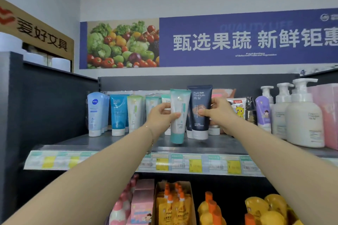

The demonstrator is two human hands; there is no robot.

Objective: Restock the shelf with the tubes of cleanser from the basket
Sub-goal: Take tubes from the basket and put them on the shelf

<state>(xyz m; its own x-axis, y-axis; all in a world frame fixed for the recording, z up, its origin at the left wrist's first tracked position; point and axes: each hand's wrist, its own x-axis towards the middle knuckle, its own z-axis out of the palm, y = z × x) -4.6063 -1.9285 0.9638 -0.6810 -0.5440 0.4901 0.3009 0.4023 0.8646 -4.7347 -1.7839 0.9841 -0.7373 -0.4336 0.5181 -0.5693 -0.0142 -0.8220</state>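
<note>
My left hand grips a white tube with a teal cap and holds it upright just above the top shelf. Beside it, my right hand pinches a dark navy tube with a grey cap, also cap down and slightly off the shelf surface. Behind and to the left stands a row of cleanser tubes: a pale blue Nivea tube, a bright blue tube and a white-green tube. The basket is out of view.
White pump bottles and a lilac bottle stand at the shelf's right, with a pink pack at the edge. Price labels line the shelf front. Orange pouches and pink packs fill the lower shelf.
</note>
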